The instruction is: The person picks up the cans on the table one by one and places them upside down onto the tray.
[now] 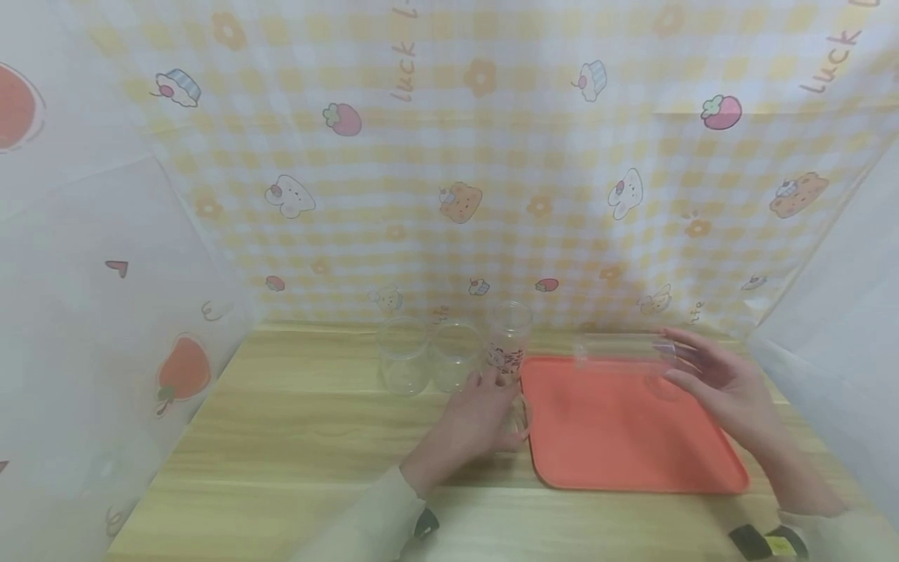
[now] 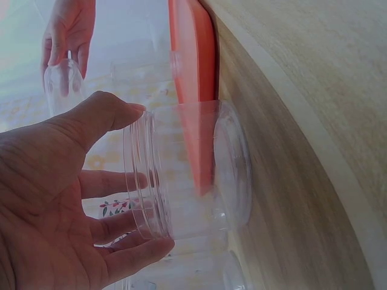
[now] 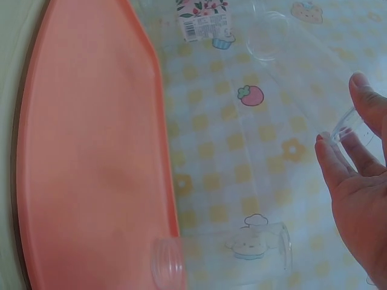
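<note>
My left hand grips a short clear plastic jar by its threaded rim, thumb on one side and fingers round the other. This jar stands upright on the table beside the left edge of the orange tray. Over the tray's far right part, my right hand holds a tall clear jar by one end, tipped onto its side in the air. Another clear jar stands at the tray's right end, below the right hand.
Left of the tray, two clear jars stand side by side, with a taller clear jar bearing a printed label next to them. A checked curtain hangs behind the wooden table.
</note>
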### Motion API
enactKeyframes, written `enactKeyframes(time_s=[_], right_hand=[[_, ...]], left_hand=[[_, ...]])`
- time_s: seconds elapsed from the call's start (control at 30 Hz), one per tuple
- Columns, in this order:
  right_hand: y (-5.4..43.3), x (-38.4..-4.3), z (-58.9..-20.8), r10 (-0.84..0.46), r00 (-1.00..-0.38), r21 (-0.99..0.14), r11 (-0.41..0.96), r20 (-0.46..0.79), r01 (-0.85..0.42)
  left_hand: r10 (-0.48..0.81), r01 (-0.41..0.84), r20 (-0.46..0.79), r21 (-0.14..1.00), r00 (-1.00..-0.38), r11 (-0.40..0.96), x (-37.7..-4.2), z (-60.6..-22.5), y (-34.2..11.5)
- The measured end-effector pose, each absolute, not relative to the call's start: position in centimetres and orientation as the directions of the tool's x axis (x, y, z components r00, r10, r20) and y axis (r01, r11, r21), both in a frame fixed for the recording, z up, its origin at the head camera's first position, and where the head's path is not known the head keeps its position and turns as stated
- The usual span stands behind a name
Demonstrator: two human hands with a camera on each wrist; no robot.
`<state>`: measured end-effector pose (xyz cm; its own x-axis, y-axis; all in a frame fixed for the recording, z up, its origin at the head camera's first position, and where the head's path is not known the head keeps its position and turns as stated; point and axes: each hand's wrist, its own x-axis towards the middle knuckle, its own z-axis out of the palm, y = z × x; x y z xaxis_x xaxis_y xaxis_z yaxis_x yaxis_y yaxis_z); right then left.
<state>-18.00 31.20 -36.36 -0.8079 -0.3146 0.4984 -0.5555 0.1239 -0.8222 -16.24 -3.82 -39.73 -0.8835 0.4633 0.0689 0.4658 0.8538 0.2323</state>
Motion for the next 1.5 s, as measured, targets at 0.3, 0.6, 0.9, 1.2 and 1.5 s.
enactKeyframes(time_s=[0.3, 0.6, 0.9, 1.2, 1.5], right_hand=[[31.8, -17.9, -36.1, -0.343, -0.770, -0.808, 0.052, 0.538, -0.587], [32.6, -17.8, -36.0, -0.353, -0.781, -0.815, 0.077, 0.516, -0.574], [33.7, -18.1, -36.2, -0.378, -0.726, -0.791, -0.025, 0.574, -0.612], [34.9, -17.9, -36.2, -0.386, -0.722, -0.787, -0.015, 0.574, -0.617], [35.7, -18.0, -35.9, -0.389, -0.724, -0.775, 0.041, 0.569, -0.631]], left_hand=[[0.460, 0.462, 0.069, 0.244, -0.885, 0.853, -16.2, -39.7, -3.8], [0.465, 0.469, 0.073, 0.218, -0.882, 0.856, -16.3, -39.8, -3.8], [0.469, 0.473, 0.074, 0.223, -0.880, 0.852, -16.4, -40.1, -3.8], [0.473, 0.477, 0.073, 0.226, -0.878, 0.849, -16.3, -39.9, -3.8], [0.466, 0.469, 0.069, 0.220, -0.882, 0.855, -16.2, -39.8, -3.9]])
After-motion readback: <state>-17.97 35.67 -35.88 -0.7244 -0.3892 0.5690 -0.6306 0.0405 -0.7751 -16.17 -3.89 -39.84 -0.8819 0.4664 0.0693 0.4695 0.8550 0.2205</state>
